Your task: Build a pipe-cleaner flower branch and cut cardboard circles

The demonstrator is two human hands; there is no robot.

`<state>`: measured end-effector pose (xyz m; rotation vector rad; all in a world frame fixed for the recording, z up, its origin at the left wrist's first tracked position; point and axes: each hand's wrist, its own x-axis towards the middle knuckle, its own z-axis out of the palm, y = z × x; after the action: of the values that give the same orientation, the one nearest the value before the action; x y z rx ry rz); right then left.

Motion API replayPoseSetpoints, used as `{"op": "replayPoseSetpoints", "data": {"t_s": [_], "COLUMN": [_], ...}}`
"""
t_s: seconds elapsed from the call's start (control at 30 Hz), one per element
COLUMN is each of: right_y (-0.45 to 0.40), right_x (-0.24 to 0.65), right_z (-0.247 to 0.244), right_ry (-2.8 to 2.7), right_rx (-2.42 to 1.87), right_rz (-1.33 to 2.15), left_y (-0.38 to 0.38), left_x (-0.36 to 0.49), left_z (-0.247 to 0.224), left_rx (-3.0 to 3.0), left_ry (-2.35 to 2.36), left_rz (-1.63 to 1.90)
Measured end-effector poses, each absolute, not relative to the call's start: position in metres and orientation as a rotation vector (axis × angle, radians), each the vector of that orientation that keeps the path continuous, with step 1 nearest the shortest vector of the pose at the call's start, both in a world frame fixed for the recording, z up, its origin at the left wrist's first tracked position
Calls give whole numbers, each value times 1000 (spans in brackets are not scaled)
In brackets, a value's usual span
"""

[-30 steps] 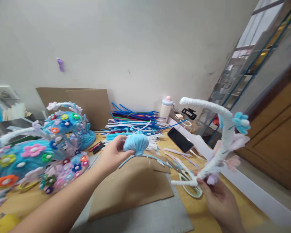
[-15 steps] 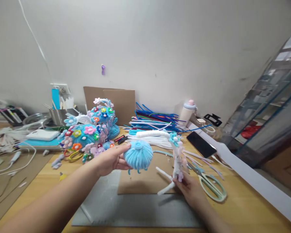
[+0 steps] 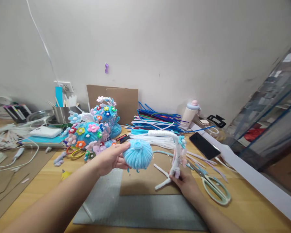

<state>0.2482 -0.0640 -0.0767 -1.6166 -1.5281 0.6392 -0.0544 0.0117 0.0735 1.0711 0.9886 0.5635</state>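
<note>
At far left, several marker pens [image 3: 17, 113], too crowded to count, stand beside one glass lid [image 3: 41, 116]. One steel container [image 3: 65, 114] holds sticks and one blue strip [image 3: 59, 96]. Next come two blue fuzzy forms, each covered with small coloured flowers: one in front [image 3: 87, 133], one behind [image 3: 103, 111]. Two cardboard sheets [image 3: 121, 102] lean upright against the wall.

The left hand [image 3: 113, 160] has its fingers closed around the left side of one light-blue ribbed ball [image 3: 138, 157], held up over one flat cardboard piece [image 3: 138, 186], itself on one grey mat [image 3: 135, 213]. Behind lies a heap of pipe cleaners [image 3: 157, 121], too many to count.

Right of the ball, apart from it, stands one white wrapped stem [image 3: 176, 155], with two prongs at its base and one blue flower [image 3: 181, 141] at its bend. The right hand [image 3: 185, 183] pinches it low down; whether the prongs touch the cardboard, I cannot tell.

Further right are one bottle [image 3: 189, 113], one smartphone [image 3: 204, 145], one pair of scissors [image 3: 217, 191] and one black claw clip [image 3: 216, 120].
</note>
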Motion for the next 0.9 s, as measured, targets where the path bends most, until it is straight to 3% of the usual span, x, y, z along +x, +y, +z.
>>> {"op": "replayPoseSetpoints", "data": {"t_s": [0.57, 0.9], "right_y": [-68, -67], "right_x": [245, 248], "right_z": [-76, -81], "right_ry": [-1600, -1606], "right_rx": [-1610, -1607], "right_rz": [526, 527], "left_y": [21, 26], "left_x": [-50, -57], "left_z": [90, 73], "left_rx": [1167, 942], "left_ry": [1014, 1069], "left_rz": [616, 633]}}
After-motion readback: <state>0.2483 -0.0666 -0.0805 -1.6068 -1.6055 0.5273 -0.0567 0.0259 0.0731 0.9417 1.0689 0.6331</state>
